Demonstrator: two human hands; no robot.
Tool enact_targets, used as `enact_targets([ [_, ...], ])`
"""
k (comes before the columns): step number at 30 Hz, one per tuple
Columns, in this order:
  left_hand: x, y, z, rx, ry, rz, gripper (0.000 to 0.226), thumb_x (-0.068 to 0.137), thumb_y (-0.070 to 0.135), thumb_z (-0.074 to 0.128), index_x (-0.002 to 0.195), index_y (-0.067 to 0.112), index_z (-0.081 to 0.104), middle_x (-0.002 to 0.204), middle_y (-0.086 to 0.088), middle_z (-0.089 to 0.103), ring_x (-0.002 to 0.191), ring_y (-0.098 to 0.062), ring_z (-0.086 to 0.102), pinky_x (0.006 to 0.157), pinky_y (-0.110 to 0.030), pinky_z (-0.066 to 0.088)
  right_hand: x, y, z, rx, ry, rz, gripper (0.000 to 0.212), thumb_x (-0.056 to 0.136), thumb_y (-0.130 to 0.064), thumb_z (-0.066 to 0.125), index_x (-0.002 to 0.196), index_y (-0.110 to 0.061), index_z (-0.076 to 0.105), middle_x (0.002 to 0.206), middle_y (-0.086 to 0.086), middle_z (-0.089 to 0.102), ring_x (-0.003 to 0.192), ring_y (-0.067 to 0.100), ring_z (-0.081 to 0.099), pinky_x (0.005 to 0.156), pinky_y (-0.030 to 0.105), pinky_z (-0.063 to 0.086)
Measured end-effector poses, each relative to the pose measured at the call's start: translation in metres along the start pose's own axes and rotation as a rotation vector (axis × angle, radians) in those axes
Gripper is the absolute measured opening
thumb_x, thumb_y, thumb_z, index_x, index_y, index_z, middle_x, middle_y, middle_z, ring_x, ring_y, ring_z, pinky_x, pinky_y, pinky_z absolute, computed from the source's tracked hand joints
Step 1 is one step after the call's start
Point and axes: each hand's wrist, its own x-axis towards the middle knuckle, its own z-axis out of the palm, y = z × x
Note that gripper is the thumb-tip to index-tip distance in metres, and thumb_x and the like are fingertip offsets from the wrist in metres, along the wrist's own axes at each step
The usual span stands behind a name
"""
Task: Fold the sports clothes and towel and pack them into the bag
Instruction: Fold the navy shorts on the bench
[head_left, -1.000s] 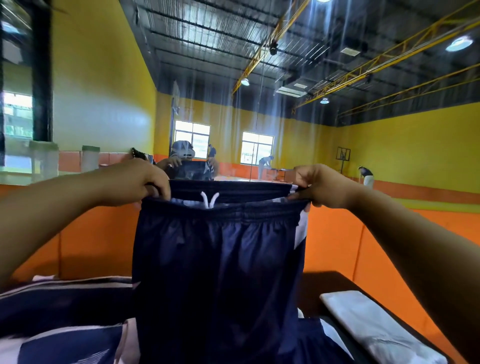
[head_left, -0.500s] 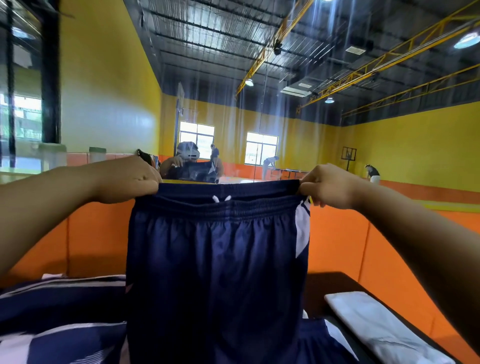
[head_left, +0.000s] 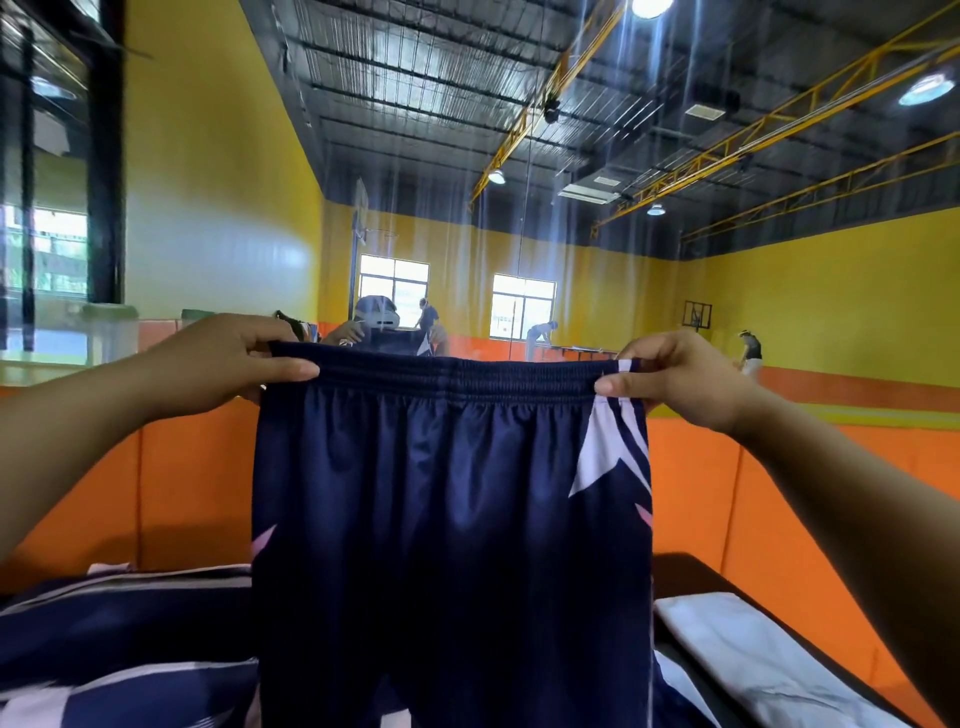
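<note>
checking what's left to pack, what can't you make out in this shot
Head view only:
Bag: nowhere in frame.
Shorts: leg hems cut off by the bottom edge; left hand and right hand cover the waistband ends.
Striped garment: blurred, partly behind the shorts, cut by the left edge.
Towel: near end cut off by the bottom edge.
Table: mostly hidden by the shorts.

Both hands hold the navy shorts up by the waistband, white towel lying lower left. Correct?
No. The head view shows the towel at lower right. The left hand and right hand do hold the shorts by the waistband.
</note>
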Motion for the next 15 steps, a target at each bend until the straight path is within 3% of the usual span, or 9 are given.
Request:
enact_targets([
  [2, 0.0, -0.002, 0.003, -0.079, 0.021, -0.043, 0.014, 0.077, 0.027, 0.077, 0.068, 0.025, 0.066, 0.072, 0.002, 0.065, 0.076, -0.02, 0.064, 0.067, -0.033, 0.055, -0.001, 0.003, 0.004, 0.09, 0.034, -0.026, 0.021, 0.068, -0.018, 0.077, 0.065, -0.008, 0.059, 0.05, -0.004, 0.054, 0.048, 0.007, 0.051, 0.049, 0.018, 0.042],
  [4, 0.0, -0.004, 0.006, -0.191, 0.022, -0.079, 0.02, 0.085, 0.006, 0.064, 0.07, 0.019, 0.06, 0.073, -0.004, 0.066, 0.073, -0.02, 0.061, 0.066, -0.036, 0.049, -0.002, 0.006, 0.007, 0.191, 0.06, -0.026, 0.022, 0.072, -0.008, 0.075, 0.067, -0.008, 0.053, 0.049, -0.003, 0.052, 0.043, 0.005, 0.05, 0.045, 0.015, 0.04],
  [8, -0.006, -0.003, 0.014, -0.302, 0.054, -0.121, 0.007, 0.086, 0.003, 0.06, 0.086, 0.009, 0.055, 0.087, -0.017, 0.065, 0.077, -0.025, 0.06, 0.068, -0.034, 0.046, 0.0, 0.014, 0.014, 0.346, 0.064, 0.071, 0.033, 0.058, -0.035, 0.085, 0.076, -0.02, 0.062, 0.074, 0.019, 0.058, 0.058, 0.018, 0.059, 0.05, 0.023, 0.046],
  [11, -0.006, -0.008, 0.027, -0.276, 0.102, -0.196, 0.005, 0.087, 0.009, 0.063, 0.092, 0.011, 0.061, 0.093, -0.012, 0.066, 0.079, -0.022, 0.062, 0.069, -0.031, 0.048, -0.002, 0.022, 0.025, 0.102, 0.054, 0.238, 0.029, 0.08, -0.028, 0.072, 0.094, -0.005, 0.063, 0.068, 0.01, 0.05, 0.051, 0.011, 0.047, 0.046, 0.021, 0.039],
  [13, -0.005, -0.014, 0.039, -0.265, 0.117, -0.288, 0.011, 0.085, 0.014, 0.068, 0.094, 0.012, 0.064, 0.097, -0.011, 0.065, 0.084, -0.026, 0.063, 0.072, -0.034, 0.049, 0.0, 0.03, 0.037, 0.026, 0.045, 0.323, 0.028, 0.087, -0.024, 0.067, 0.082, 0.002, 0.06, 0.062, 0.007, 0.045, 0.047, 0.012, 0.041, 0.046, 0.022, 0.038],
  [15, -0.008, -0.021, 0.051, -0.272, 0.145, -0.388, 0.023, 0.075, 0.02, 0.077, 0.091, 0.008, 0.066, 0.099, -0.019, 0.066, 0.085, -0.029, 0.063, 0.079, -0.038, 0.047, 0.001, 0.039, 0.05, 0.083, 0.087, 0.456, 0.023, 0.086, -0.021, 0.068, 0.08, 0.001, 0.064, 0.062, 0.008, 0.055, 0.051, 0.018, 0.049, 0.05, 0.026, 0.043],
])
